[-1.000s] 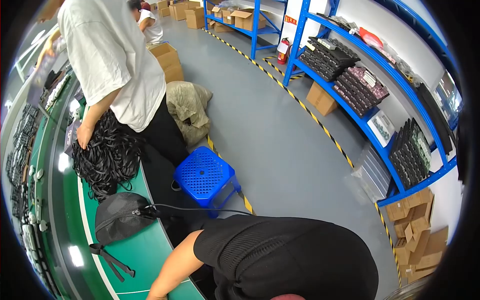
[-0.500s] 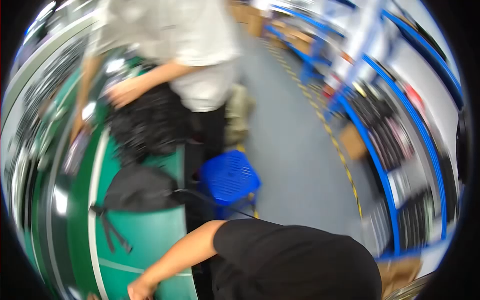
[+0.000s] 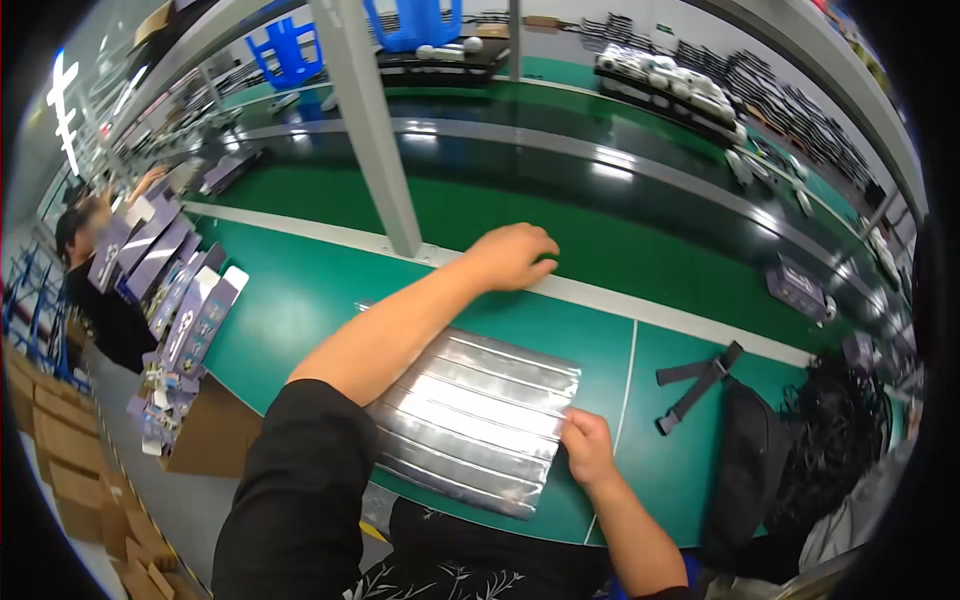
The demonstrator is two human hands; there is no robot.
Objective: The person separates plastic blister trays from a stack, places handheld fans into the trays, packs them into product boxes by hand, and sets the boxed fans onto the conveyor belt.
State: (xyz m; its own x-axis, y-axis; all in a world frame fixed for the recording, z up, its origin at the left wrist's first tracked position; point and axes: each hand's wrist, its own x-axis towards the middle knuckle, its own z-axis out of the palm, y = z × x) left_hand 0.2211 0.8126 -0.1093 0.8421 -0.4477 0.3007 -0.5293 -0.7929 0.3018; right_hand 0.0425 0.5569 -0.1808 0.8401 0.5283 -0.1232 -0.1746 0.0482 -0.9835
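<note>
On the green worktable (image 3: 290, 300) in front of me lies a shiny silver, striped sheet (image 3: 470, 410), flat and rectangular. Its right edge is pinched between the thumb and fingers of my right hand (image 3: 588, 445). My left hand (image 3: 512, 257) hovers past the sheet's far edge, over the table's pale border strip. Its fingers are loosely bent and apart, with nothing visible in them. My left forearm hides the sheet's upper left part. Right of the sheet are a black pouch (image 3: 745, 465) and a black strap with a buckle (image 3: 700, 385).
A metal post (image 3: 370, 130) rises from the table's far border. Beyond runs a dark green conveyor (image 3: 640, 235), carrying a purple box (image 3: 797, 288). Purple printed boxes (image 3: 190, 315) are stacked at left, near a co-worker (image 3: 105, 290). Tangled black straps (image 3: 835, 420) lie at far right.
My view has swung from the aisle and a co-worker in a white shirt to the table ahead. The silver sheet and both my hands now show; the black pouch appears at the right.
</note>
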